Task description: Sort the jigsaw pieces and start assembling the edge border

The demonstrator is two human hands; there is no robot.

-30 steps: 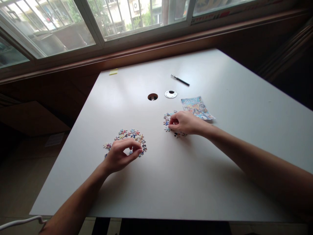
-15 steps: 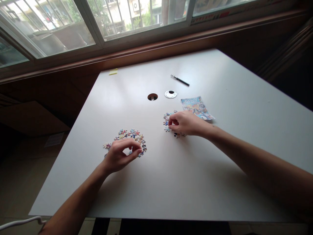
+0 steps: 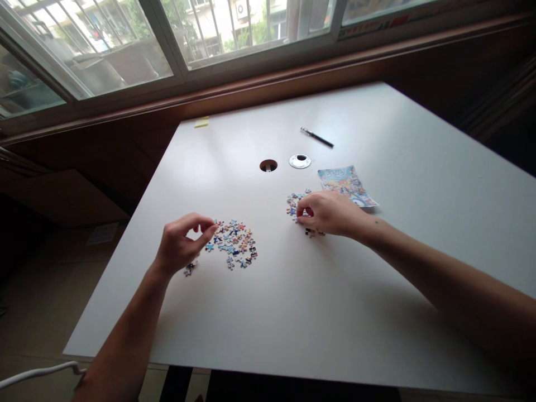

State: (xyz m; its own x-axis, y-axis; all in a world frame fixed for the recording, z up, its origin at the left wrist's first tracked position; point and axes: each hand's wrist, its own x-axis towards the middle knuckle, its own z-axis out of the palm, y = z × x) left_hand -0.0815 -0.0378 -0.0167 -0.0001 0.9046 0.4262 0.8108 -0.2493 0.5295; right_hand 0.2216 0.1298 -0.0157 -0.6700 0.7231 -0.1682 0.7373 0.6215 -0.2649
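Left hand (image 3: 181,244) grip pinched narrow, piece unseen | loose multicoloured cardboard puzzle pieces (image 3: 234,243) lay just right of it on white counter (image 3: 293,312) | right hand (image 3: 330,213) pressed on smaller joined cluster (image 3: 294,201) | one piece is best lifted clear.

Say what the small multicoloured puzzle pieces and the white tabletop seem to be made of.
The small multicoloured puzzle pieces look like thin printed cardboard: flat, matte, with die-cut tabs. The white tabletop looks like smooth laminate or painted board, with a soft sheen reflecting window light; which one is unclear.
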